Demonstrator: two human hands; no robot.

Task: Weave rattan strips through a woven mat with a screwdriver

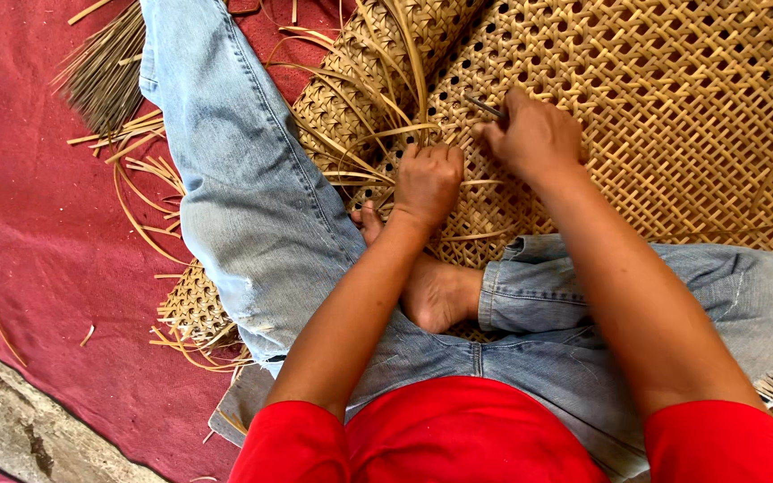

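Observation:
I sit on a woven cane mat [673, 107] with an open lattice pattern. My left hand [427, 183] presses down on loose cane strips [360, 143] at the mat's unfinished edge, fingers curled over them. My right hand [534, 134] grips a thin dark metal tool [485, 107] whose tip pokes into the weave just left of the knuckles. The two hands are close together, a few centimetres apart.
My legs in light blue jeans [252, 197] stretch across the mat, one bare foot [431, 291] tucked under. A rolled part of the mat [378, 54] lies at the top. A bundle of thin sticks [105, 76] and cane offcuts [149, 179] lie on the red cloth [38, 233].

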